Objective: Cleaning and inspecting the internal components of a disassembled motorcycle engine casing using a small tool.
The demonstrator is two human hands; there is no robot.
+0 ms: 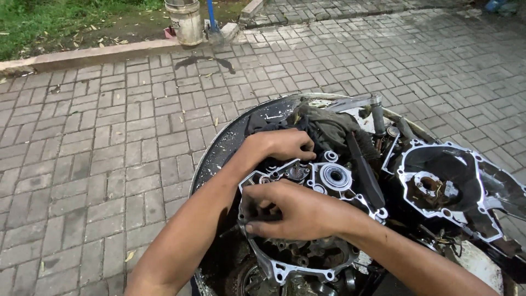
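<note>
Head view: the work takes place outdoors on a pavement of grey interlocking bricks [109,142]; the paving is dry apart from one dark stain [205,60] well beyond the basin, toward the kerb. A round black basin [219,148] sits on the bricks and serves as the reference; its inside is dirty and oily. Inside the basin lies a grimy engine crankcase half [329,181], its silver gasket edge showing and a bearing [335,176] set in its upper part. Just beside it, toward the basin's right rim, lies a second black engine cover [449,186], open side up. A dark rag [323,126] is bunched at the far side of the basin, with a metal lever [361,104] beyond it.

The left hand [282,145] rests on the far edge of the crankcase half beside the rag; its fingers are curled down, and what they grip cannot be told. The right hand [296,211] lies over the middle of the crankcase half; fingers are bent inward and pinched narrow; the item under them is hidden.

Far beyond the basin runs a concrete kerb [98,55]; behind it lies grass [55,22]; a pale bucket [185,22] stands at the kerb.
</note>
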